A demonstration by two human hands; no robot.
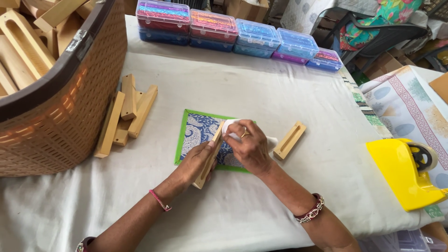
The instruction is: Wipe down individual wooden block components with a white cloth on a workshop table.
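Wooden block point(208, 156) held by left hand point(196, 161), long axis near-to-far (tilted right); right hand point(249, 147) grip clasping white cloth point(232, 126).

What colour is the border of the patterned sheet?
Green, around the sheet; head view.

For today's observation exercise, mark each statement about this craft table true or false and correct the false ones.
1. The left hand holds a wooden block on a patterned sheet. True.
2. The right hand is empty. False: it holds a white bottle.
3. The tape dispenser is yellow. True.
4. The woven basket holds fabric. False: wooden pieces.
5. Lidded plastic boxes line the far edge. True.
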